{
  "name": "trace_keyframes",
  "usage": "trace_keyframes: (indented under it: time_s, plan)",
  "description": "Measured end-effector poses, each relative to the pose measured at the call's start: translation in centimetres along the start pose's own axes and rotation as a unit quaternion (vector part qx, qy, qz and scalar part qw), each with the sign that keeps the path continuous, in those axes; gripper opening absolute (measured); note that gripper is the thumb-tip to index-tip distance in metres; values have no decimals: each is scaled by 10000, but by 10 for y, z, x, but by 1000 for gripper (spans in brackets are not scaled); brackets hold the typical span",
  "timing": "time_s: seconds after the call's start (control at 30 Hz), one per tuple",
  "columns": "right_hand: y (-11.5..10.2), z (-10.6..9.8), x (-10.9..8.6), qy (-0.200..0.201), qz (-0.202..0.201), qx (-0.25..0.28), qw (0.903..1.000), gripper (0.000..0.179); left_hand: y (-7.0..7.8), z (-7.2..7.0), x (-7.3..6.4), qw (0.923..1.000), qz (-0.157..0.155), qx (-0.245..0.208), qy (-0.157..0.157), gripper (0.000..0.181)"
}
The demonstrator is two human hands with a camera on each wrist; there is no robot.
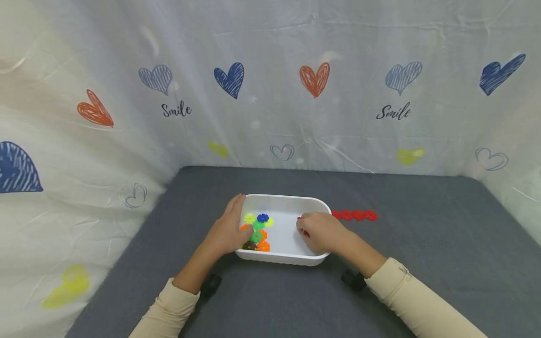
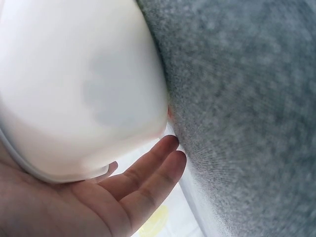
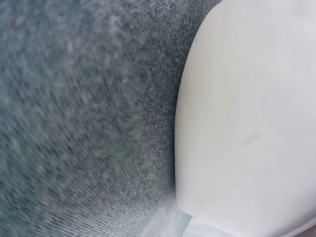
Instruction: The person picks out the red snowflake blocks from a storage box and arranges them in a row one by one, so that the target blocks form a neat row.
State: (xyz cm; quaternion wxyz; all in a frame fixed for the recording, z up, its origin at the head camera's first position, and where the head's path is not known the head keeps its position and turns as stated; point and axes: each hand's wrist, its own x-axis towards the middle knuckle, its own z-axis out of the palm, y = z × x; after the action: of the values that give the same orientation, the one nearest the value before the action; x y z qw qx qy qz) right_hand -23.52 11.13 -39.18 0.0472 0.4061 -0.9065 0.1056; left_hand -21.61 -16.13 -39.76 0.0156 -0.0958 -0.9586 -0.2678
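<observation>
Beige sleeves (image 1: pixel 422 300), left hand (image 1: pixel 228 230) gripping white tray (image 1: pixel 285 239), right hand (image 1: pixel 323 231) pinching red piece (image 1: pixel 306 233), grey tabletop cloth (image 1: pixel 274 300), heart-printed curtain (image 1: pixel 351 112) behind

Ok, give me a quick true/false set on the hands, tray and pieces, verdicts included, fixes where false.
1. The left hand grips the left end of the white tray. True.
2. The blue piece lies outside the tray. False: it is inside, toward the left end.
3. Red pieces show in a row outside the tray's right end. True.
4. The right hand is held well clear of the tray. False: it reaches into the tray's right part, with a bit of red showing at its fingers.
5. The tray is tipped on its side. False: it stands upright on the grey cloth.
</observation>
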Motion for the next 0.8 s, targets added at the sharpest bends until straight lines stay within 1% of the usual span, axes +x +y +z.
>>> trace_keyframes:
  time_s: [0.07, 0.23, 0.27, 0.37, 0.43, 0.57, 0.67, 0.73, 0.8]
  plan:
    - [0, 2, 0, 140, 39, -22, 9999, 25, 0, 0, 0, 10000, -21, 8, 10, 85]
    - [0, 4, -2, 407, 280, 0, 9988, 8, -1, 1, 1, 10000, -6, 10, 22, 85]
    - [0, 5, -2, 464, 316, 17, 9984, 8, -1, 1, 1, 10000, -12, 11, 17, 85]
    - [1, 5, -3, 580, 414, 127, 9974, 17, -1, 0, 1, 10000, -40, 3, 20, 86]
    - [1, 4, -3, 577, 488, 205, 9969, 24, 0, 0, 1, 10000, -51, -2, 21, 85]
    - [0, 3, -3, 558, 730, 462, 9947, 37, 0, 1, 0, 10000, -18, -4, 16, 85]
    - [0, 3, -4, 626, 884, 735, 9914, 47, 0, 1, 0, 10000, -15, 1, 7, 85]
    - [1, 4, -6, 816, 882, 1018, 9875, 45, 0, 1, 0, 10000, -21, -9, 13, 85]
    - [4, 6, -9, 1111, 781, 1380, 9811, 34, 1, 1, 0, 10000, -26, -17, 13, 85]
